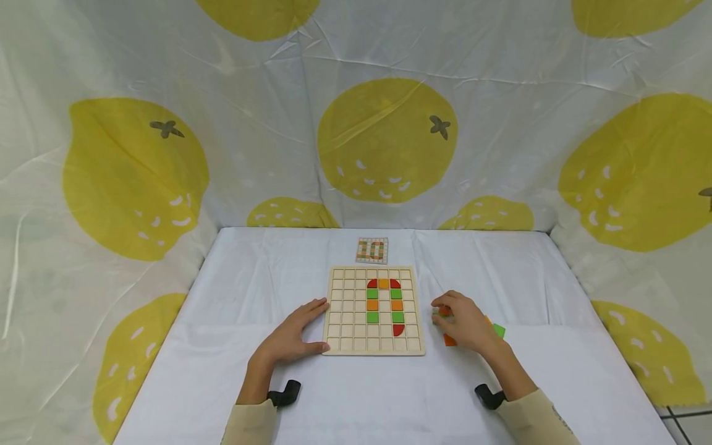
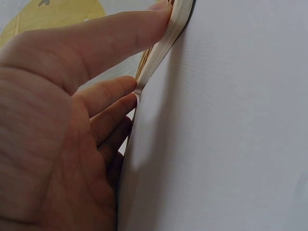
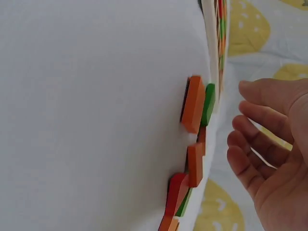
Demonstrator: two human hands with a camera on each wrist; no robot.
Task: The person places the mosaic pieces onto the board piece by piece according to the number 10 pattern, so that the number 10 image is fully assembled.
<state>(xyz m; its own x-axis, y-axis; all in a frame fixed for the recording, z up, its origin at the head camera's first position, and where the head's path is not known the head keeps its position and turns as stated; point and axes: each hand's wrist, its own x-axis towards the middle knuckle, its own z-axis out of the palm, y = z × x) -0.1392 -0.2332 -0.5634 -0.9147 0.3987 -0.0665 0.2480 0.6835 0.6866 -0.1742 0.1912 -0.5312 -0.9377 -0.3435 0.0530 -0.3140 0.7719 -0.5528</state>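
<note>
A square wooden grid board point(image 1: 343, 309) lies on the white-covered table, with red, orange and green tiles set in an arch at its right half. My left hand point(image 1: 295, 334) rests against the board's left edge, thumb and fingertips touching the rim point(image 2: 166, 48) in the left wrist view. To the right of the board, my right hand point(image 1: 467, 321) hovers over loose tiles. Its fingers are bent loosely with nothing between them in the right wrist view. Below them lie an orange tile point(image 3: 194, 103), a green tile point(image 3: 208, 104) and a red tile point(image 3: 176, 192); the hand partly hides the pile in the head view.
A small pattern card point(image 1: 371, 250) with coloured shapes lies just behind the board. White cloth point(image 1: 367, 395) covers the table. A lemon-print curtain point(image 1: 267, 123) hangs at the back and both sides. Each wrist wears a black device point(image 1: 286, 393).
</note>
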